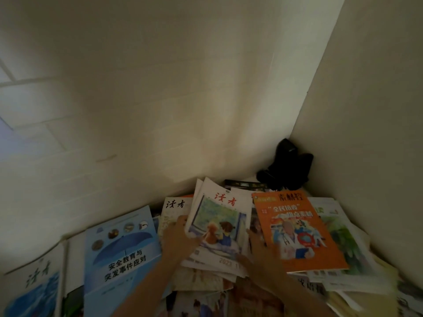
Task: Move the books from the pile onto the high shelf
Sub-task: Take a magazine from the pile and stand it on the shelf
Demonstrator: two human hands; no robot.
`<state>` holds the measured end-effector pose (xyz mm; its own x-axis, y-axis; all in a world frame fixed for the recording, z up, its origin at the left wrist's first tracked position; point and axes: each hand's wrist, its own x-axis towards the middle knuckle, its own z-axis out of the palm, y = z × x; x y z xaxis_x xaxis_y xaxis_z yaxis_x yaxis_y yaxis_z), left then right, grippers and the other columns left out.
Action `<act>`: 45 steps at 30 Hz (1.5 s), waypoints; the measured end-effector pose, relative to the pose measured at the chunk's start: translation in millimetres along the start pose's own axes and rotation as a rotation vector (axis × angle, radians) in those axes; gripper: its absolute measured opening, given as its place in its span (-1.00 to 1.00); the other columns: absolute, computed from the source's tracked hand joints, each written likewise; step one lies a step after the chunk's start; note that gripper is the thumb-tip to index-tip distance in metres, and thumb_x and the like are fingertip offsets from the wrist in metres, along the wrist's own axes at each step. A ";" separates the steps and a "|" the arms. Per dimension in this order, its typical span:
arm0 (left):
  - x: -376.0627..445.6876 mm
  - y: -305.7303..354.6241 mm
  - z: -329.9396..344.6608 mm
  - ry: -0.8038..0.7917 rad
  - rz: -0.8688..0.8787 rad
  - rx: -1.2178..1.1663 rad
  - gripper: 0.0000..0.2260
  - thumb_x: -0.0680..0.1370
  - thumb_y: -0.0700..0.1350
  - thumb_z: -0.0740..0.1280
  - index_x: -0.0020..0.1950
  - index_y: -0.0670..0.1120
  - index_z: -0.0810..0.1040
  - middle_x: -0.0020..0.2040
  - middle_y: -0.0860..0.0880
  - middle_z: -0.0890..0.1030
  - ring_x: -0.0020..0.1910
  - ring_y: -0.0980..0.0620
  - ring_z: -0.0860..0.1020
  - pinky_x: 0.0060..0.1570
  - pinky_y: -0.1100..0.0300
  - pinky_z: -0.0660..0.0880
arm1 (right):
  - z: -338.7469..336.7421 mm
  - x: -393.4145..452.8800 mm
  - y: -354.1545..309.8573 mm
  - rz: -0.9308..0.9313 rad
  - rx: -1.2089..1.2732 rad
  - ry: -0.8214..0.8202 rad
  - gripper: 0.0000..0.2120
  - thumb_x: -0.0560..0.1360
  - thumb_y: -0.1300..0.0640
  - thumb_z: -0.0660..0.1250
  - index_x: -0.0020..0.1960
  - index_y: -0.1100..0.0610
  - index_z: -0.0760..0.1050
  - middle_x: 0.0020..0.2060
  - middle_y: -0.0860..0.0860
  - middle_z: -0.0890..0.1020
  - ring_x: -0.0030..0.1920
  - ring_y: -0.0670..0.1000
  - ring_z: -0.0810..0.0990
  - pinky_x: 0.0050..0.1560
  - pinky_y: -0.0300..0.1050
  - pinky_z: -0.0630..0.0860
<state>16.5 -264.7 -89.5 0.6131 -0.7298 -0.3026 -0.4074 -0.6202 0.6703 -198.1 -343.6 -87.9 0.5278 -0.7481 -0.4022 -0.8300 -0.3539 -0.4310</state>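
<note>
Head view. The left hand [177,236] grips the left edge of a stack of magazines [219,227], thumb laid over the cover of the top issue and the other fingers hidden beneath, so the grip is closed around that edge. The right hand [263,259] grips the stack's lower right corner; its thumb presses the cover near the bottom edge and its fingers reach up along the right side, partly tucked under an orange magazine [297,232] that lies just right of the grip. Both forearms enter from the bottom of the frame and converge on the stack, which is tilted, its far edge raised toward the wall [160,88]. The stack sits on top of the pile [206,282] of loose books and magazines that spreads below and to both sides of the hands. Left of the left grip lies a blue booklet [121,255]. Beyond the right grip, in the corner, stands a dark object [288,165], too dim to identify.
</note>
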 end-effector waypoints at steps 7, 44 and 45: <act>16.2 1.2 -5.9 -0.079 -0.083 0.063 -0.42 0.33 0.03 0.53 0.20 -0.13 0.33 0.09 -0.11 0.52 0.01 -0.06 0.52 -0.11 0.11 0.49 | -11.5 18.3 43.9 0.058 -0.065 0.348 -0.59 0.57 -0.20 0.07 0.32 -0.06 0.38 0.32 0.03 0.45 0.37 0.13 0.39 0.36 0.27 0.18; -33.5 112.6 140.5 -0.216 0.090 0.338 -0.15 0.42 0.41 0.23 0.53 -0.06 0.09 0.47 -0.16 0.20 0.46 -0.17 0.17 0.42 -0.04 0.20 | -70.6 2.5 174.6 0.380 1.071 0.054 -0.57 0.47 0.12 0.44 0.30 0.12 0.43 0.08 0.13 0.62 0.05 0.20 0.60 0.08 0.18 0.58; -34.3 111.9 135.9 -0.156 0.074 0.436 -0.17 0.45 0.42 0.14 0.54 -0.05 0.05 0.50 -0.20 0.07 0.49 -0.23 0.06 0.43 -0.07 0.13 | -69.5 3.4 174.1 0.396 1.060 0.062 -0.58 0.48 0.13 0.42 0.30 0.13 0.42 0.08 0.13 0.61 0.05 0.20 0.60 0.06 0.16 0.58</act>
<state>-142.2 -348.1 -96.2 0.4759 -0.7904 -0.3857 -0.7133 -0.6034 0.3566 -353.3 -446.8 -108.2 0.2280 -0.7387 -0.6343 -0.3501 0.5457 -0.7613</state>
